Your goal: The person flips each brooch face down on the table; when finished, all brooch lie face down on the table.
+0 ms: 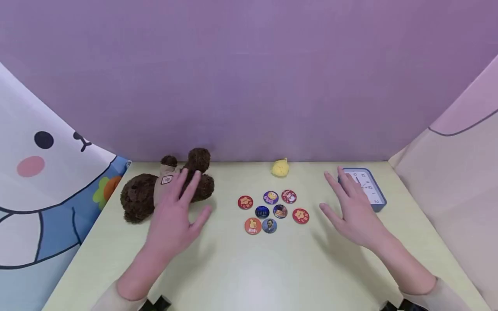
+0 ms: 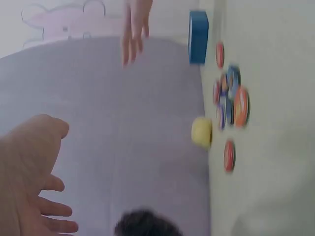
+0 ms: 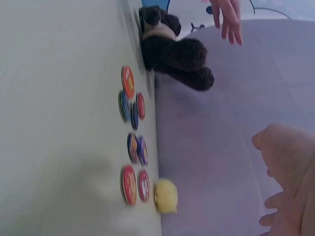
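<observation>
Both hands hover above a pale table, holding nothing. My left hand (image 1: 173,216), fingers spread, is nearest a dark brown plush bear (image 1: 140,196) lying on its side and hides part of it in the head view. My right hand (image 1: 355,211) has its fingers extended beside a blue square clock (image 1: 367,185), covering one corner of it. Between the hands lie several round badges: an orange thumbs-up badge (image 1: 253,226), a portrait badge (image 1: 269,225), a red star badge (image 1: 301,216) and a purple badge (image 1: 270,197) among them. The badges lie apart from both hands.
A small yellow plush ball (image 1: 280,168) with a loop sits at the table's back edge. Behind it rises a purple cloth wall (image 1: 249,86). A cartoon-printed panel (image 1: 46,181) stands at the left and a pale panel (image 1: 459,181) at the right.
</observation>
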`<state>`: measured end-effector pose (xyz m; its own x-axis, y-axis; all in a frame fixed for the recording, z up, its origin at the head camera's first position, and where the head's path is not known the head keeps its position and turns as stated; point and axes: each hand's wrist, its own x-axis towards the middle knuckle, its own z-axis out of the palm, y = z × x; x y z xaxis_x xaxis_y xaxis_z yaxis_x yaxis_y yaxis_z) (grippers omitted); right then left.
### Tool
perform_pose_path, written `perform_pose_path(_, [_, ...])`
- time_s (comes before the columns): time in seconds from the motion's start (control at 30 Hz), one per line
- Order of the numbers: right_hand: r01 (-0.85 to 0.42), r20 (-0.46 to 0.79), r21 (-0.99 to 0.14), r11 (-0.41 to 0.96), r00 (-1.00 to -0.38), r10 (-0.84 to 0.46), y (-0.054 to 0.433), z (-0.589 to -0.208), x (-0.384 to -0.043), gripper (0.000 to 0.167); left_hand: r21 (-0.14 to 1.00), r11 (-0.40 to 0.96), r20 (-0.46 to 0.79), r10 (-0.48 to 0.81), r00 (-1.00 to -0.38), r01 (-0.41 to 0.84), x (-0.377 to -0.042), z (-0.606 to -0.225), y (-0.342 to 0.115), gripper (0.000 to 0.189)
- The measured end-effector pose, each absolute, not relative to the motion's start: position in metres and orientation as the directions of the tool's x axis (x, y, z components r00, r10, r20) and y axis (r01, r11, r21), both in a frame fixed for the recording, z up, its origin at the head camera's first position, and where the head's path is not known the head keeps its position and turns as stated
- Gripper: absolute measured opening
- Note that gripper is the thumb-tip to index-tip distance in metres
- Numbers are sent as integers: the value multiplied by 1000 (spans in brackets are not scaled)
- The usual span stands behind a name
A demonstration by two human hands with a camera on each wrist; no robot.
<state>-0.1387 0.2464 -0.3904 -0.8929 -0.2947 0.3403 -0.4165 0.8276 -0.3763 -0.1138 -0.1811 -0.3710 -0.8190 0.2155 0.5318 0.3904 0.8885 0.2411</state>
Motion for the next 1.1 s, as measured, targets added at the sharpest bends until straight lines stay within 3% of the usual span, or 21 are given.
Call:
perform_pose_path(0.13, [-488,370,-382,785,-859,-354,212,-392,-143,81,255,855,523,270,-808,451,-112,-376,-157,88])
perform_pose_path(0.3, [-565,394,-399,722,-817,-422,171,-400,-142,84,310,841,424,294,-856,443,-108,-393,-135,87])
perform_pose_path(0.43, [-580,376,-422,697,-812,-447,149,-410,-139,82,390,830,326,280,-903,398,-111,-416,-126,84])
perform_pose_path(0.6, [-568,317,-466,678,-823,-472,133,-426,-139,72,472,769,305,317,-898,431,-122,-442,-120,76])
perform_pose_path(0.8, [-576,263,-450,683,-816,-515,121,-446,-137,56,477,747,271,377,-886,464,-127,-463,-113,72])
perform_pose_path(1.1, [-600,223,-358,716,-799,-558,113,-462,-146,43,439,805,126,383,-915,398,-137,-470,-104,67])
